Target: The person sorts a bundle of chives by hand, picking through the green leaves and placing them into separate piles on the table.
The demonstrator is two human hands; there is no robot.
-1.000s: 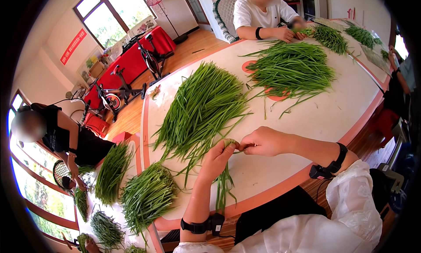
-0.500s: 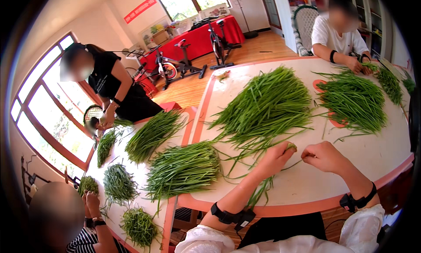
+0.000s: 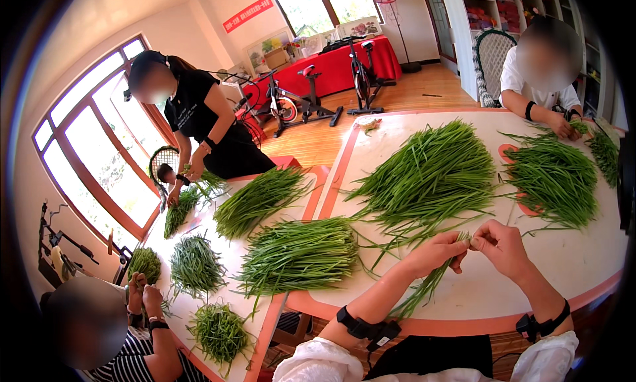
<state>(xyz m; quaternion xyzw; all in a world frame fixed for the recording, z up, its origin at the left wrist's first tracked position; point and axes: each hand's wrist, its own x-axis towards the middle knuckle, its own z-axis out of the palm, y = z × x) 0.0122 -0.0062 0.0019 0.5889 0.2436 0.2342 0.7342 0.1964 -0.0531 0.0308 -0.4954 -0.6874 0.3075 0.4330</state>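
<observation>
My left hand (image 3: 437,255) is closed around a small bunch of green chives (image 3: 427,289). The long leaves trail from it down toward the table's near edge, and the pale stem ends stick up past my fingers. My right hand (image 3: 501,247) meets those stem ends in a pinch between thumb and fingertips; what exactly lies in the pinch is too small to see. Just beyond my hands lies a large heap of chives (image 3: 430,173). To the left of my forearm is another neat pile of chives (image 3: 301,256), its stem ends facing me.
Across the right side, a person in white handles greens beside another chive pile (image 3: 553,177). At the left, a standing person in black and a seated one in stripes work over several smaller heaps (image 3: 218,329). The white table (image 3: 477,302) has a pinkish-orange border.
My hands have come together, the right fingers now at the bunch's stem ends. The view has shifted. The person in black now reaches lower, to the greens on the table.
</observation>
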